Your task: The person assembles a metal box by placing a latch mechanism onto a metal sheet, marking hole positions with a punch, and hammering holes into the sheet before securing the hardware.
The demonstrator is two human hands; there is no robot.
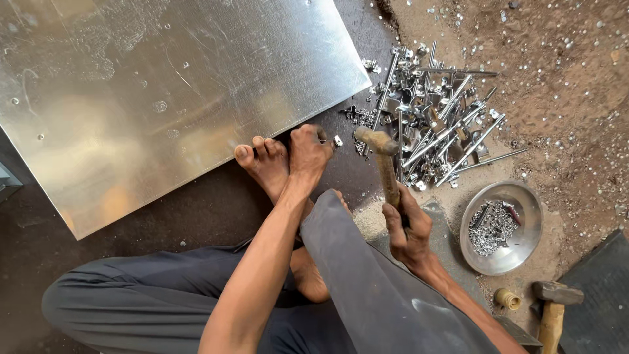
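Note:
My right hand [407, 229] grips the wooden handle of a hammer [383, 157], whose rusty head is raised over the dark floor. My left hand [308, 152] reaches forward beside my bare foot [265, 160] and pinches a small shiny metal piece [337, 140] against the ground, just left of the hammer head. A large shiny metal sheet [164, 92] lies ahead of me, its near edge touching my toes. I sit cross-legged in dark grey trousers.
A heap of metal rods, brackets and fittings [432, 124] lies to the right of the sheet. A steel bowl [524, 252] holds small silver fasteners. A second hammer [553, 305] and a small brass piece [508, 299] lie at the lower right. Tiny fasteners dot the dirt.

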